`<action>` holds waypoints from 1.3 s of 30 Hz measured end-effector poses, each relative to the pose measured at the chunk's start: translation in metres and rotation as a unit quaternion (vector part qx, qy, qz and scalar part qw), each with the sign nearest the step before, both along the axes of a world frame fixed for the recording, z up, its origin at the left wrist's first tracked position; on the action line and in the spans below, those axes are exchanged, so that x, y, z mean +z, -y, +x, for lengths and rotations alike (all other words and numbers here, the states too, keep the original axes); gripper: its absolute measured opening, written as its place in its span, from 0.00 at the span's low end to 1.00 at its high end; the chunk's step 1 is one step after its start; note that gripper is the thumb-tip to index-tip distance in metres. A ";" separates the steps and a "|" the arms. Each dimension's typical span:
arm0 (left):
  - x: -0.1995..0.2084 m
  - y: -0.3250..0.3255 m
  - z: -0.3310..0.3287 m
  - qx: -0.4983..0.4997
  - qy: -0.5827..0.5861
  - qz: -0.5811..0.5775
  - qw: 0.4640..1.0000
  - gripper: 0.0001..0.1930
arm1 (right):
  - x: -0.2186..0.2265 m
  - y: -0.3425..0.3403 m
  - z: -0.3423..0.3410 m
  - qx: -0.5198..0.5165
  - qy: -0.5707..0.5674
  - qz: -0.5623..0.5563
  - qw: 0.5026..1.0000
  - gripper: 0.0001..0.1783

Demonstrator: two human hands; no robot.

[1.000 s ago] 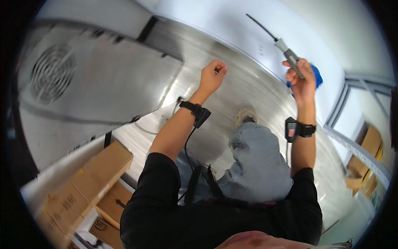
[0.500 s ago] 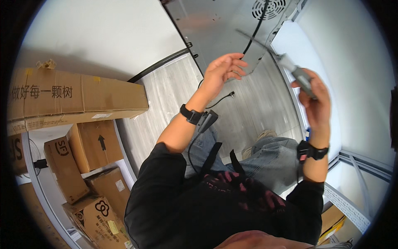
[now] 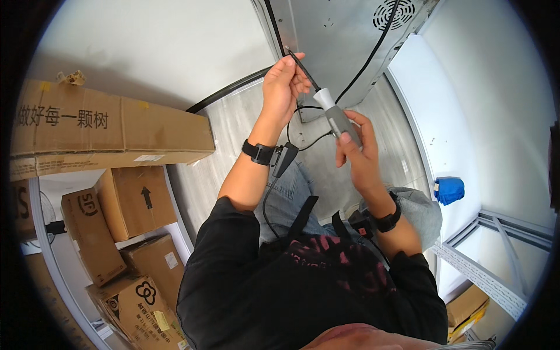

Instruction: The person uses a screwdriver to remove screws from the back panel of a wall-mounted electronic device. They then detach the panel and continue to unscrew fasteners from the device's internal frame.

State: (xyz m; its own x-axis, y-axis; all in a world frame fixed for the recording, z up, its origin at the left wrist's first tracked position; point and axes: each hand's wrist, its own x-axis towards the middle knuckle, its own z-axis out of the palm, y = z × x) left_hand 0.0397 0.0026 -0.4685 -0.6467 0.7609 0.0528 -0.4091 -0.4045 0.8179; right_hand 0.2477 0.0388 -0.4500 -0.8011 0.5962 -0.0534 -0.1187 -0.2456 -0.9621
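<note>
My right hand (image 3: 361,154) grips a screwdriver (image 3: 339,119) by its grey handle; a white collar and a thin dark shaft extend up and left from it. The shaft's tip meets the lower left edge of a grey metal panel (image 3: 326,41), where a small screw-like bit shows. My left hand (image 3: 283,87) is at the tip, thumb and forefinger closed about the shaft end, the other fingers curled loosely. Whether a screw is also between those fingertips is hidden. A black cable (image 3: 370,55) hangs across the panel, and another cable passes behind my hands.
A long cardboard box (image 3: 166,133) lies on the left, above a shelf with several smaller cartons (image 3: 143,204). A blue bundle (image 3: 449,190) sits on a white ledge at right. Metal shelf framing (image 3: 484,274) stands lower right. The panel has a round vent (image 3: 394,14).
My right hand has brought the screwdriver leftward from the right side to the panel's edge. My left hand has moved up and left, closing near the tip. The blue bundle has come into view.
</note>
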 end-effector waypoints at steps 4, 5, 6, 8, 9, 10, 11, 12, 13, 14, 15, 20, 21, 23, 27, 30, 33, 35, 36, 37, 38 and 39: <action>0.003 0.003 -0.003 0.004 -0.019 -0.024 1.000 0.14 | -0.003 0.019 -0.006 0.034 0.015 -0.014 0.999 0.24; 0.004 0.004 -0.003 0.011 -0.023 -0.033 0.999 0.13 | -0.009 0.022 -0.007 0.031 0.003 -0.013 0.999 0.24; 0.008 0.004 -0.002 0.020 -0.026 -0.041 0.999 0.13 | -0.012 0.024 -0.007 0.028 -0.007 -0.011 1.000 0.23; 0.009 0.005 -0.002 0.020 -0.028 -0.046 0.998 0.13 | -0.014 0.020 -0.008 0.029 -0.018 -0.017 0.999 0.23; 0.010 0.005 -0.005 0.013 -0.026 -0.040 0.999 0.13 | -0.014 0.018 -0.009 0.031 -0.023 -0.018 0.999 0.22; 0.010 0.005 -0.006 0.006 -0.024 -0.035 0.999 0.13 | -0.014 0.018 -0.010 0.030 -0.026 -0.022 0.999 0.22; 0.010 0.005 -0.006 0.008 -0.023 -0.038 0.999 0.13 | -0.014 0.018 -0.010 0.029 -0.029 -0.025 0.999 0.22; 0.010 0.004 -0.006 0.010 -0.022 -0.040 0.999 0.13 | -0.013 0.018 -0.010 0.028 -0.032 -0.028 0.999 0.22; 0.010 0.004 -0.005 0.012 -0.021 -0.042 0.999 0.13 | -0.013 0.018 -0.010 0.026 -0.032 -0.029 0.999 0.22; 0.009 0.004 -0.005 0.013 -0.021 -0.039 0.999 0.13 | -0.012 0.019 -0.011 0.024 -0.032 -0.030 0.999 0.22; 0.008 0.004 -0.006 0.014 -0.021 -0.037 0.999 0.13 | -0.012 0.020 -0.011 0.022 -0.031 -0.031 0.999 0.22; 0.007 0.002 -0.004 0.029 -0.023 -0.037 0.999 0.13 | -0.012 0.022 -0.012 0.017 -0.032 -0.043 0.998 0.21; 0.006 0.002 -0.004 0.027 -0.024 -0.033 0.999 0.13 | -0.012 0.023 -0.011 0.017 -0.036 -0.044 0.998 0.21; 0.005 0.002 -0.003 0.027 -0.020 -0.028 0.999 0.13 | -0.013 0.023 -0.011 0.015 -0.041 -0.044 0.998 0.21; 0.005 0.002 -0.004 0.029 -0.020 -0.018 0.999 0.14 | -0.012 0.026 -0.012 0.005 -0.034 -0.057 0.998 0.21; 0.003 0.002 -0.005 0.027 -0.024 -0.012 0.999 0.14 | -0.015 0.025 -0.012 0.013 -0.047 -0.046 0.998 0.21; 0.003 0.001 -0.005 0.029 -0.020 -0.013 0.999 0.14 | -0.015 0.025 -0.013 0.013 -0.050 -0.059 0.997 0.21; 0.004 0.000 -0.004 0.030 -0.023 -0.008 0.999 0.14 | -0.018 0.024 -0.013 0.009 -0.056 -0.073 0.996 0.21; 0.004 0.000 -0.004 0.030 -0.027 -0.004 0.999 0.14 | -0.019 0.024 -0.013 0.008 -0.059 -0.081 0.995 0.21; 0.003 0.000 -0.003 0.030 -0.031 0.001 0.999 0.14 | -0.019 0.024 -0.013 0.007 -0.059 -0.092 0.994 0.21; 0.001 -0.001 -0.002 0.036 -0.032 0.004 0.999 0.14 | -0.019 0.024 -0.014 0.006 -0.059 -0.103 0.993 0.21; 0.000 -0.002 -0.002 0.042 -0.034 0.007 0.999 0.14 | -0.019 0.023 -0.014 0.004 -0.060 -0.113 0.992 0.21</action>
State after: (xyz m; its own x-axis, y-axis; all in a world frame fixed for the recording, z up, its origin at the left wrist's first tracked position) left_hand 0.0379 0.0049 -0.4683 -0.7029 0.7029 0.1088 -0.3177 -0.4471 0.8361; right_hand 0.2336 0.0155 -0.4691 -0.8149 0.5727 -0.0891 -0.2255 -0.4548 -0.8616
